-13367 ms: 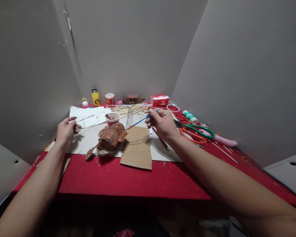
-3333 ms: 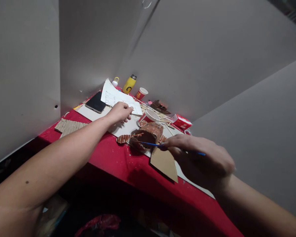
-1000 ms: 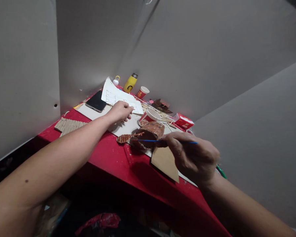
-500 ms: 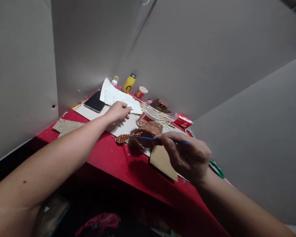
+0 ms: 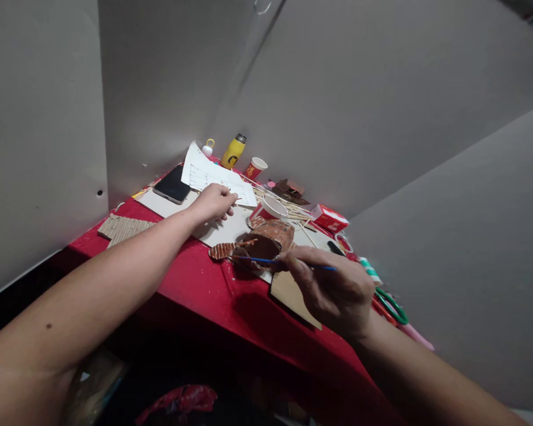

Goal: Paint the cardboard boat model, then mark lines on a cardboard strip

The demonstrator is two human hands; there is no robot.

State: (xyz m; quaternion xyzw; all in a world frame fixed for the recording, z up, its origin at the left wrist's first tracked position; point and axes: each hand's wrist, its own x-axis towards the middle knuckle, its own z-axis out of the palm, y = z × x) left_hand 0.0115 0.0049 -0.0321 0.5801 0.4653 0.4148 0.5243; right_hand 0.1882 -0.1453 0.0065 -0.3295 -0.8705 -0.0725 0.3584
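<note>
Your right hand (image 5: 335, 293) pinches a thin blue paintbrush (image 5: 288, 264) between thumb and fingertips. The brush lies nearly level, its long axis running along the near edge of the red table (image 5: 195, 290), with the bristle end pointing left at the open end of the brown painted cardboard model (image 5: 264, 244). The model sits close to that near edge, on a white board (image 5: 224, 228). Your left hand (image 5: 213, 202) rests loosely curled, fingers down, on the board; whether it holds anything cannot be told.

Just behind the model stands a red paper cup (image 5: 270, 208), and a flat cardboard piece (image 5: 293, 293) lies under your right hand. A yellow bottle (image 5: 233, 151) stands at the far corner, its dark mark too small to read. A phone (image 5: 172, 184) lies near the left edge, green-handled scissors (image 5: 391, 305) toward the right.
</note>
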